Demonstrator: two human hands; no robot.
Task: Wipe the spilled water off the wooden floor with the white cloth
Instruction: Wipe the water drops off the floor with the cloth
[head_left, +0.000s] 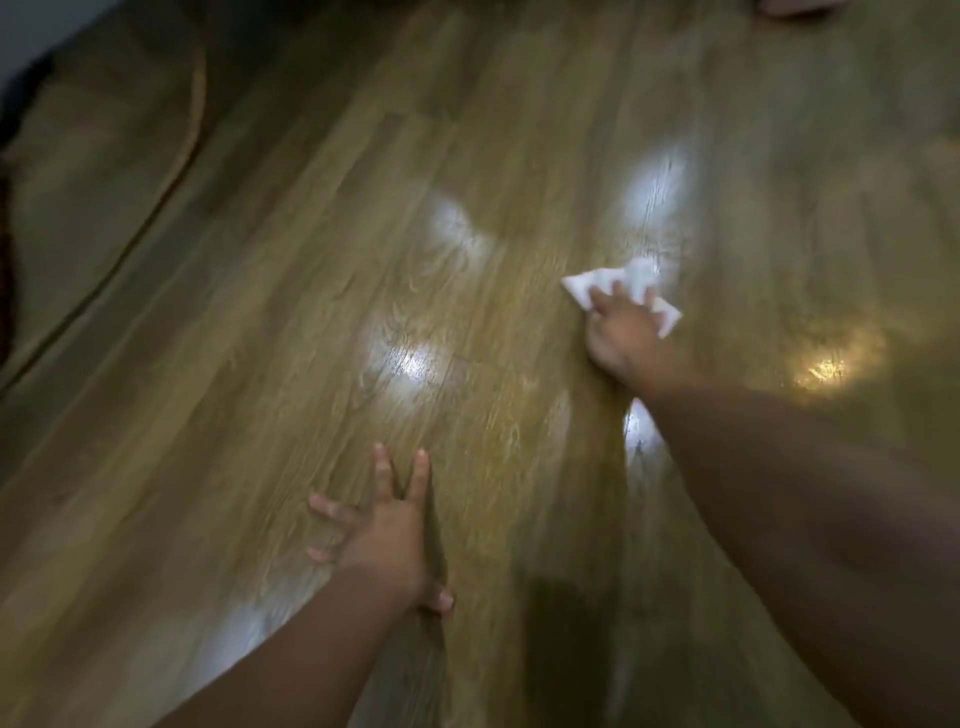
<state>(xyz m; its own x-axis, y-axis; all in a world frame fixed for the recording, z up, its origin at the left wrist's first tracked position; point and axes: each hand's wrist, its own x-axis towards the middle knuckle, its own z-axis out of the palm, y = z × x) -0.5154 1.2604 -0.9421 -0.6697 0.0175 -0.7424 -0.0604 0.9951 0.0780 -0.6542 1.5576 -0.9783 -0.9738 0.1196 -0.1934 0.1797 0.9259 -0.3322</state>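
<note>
A small white cloth (587, 285) lies flat on the wooden floor (291, 291) right of centre. My right hand (621, 332) presses down on it with fingers spread over its top, so part of the cloth is hidden. My left hand (387, 530) rests flat on the floor nearer to me, fingers apart, holding nothing. Shiny patches (410, 364) glint on the planks between the hands and beyond the cloth; the frame is motion-blurred, so I cannot tell water from reflected light.
A dark curved edge (195, 130), maybe a rug or a cable, runs along the floor at the far left. A pale wall shows in the top left corner. A yellowish glare (826, 364) sits on the planks to the right.
</note>
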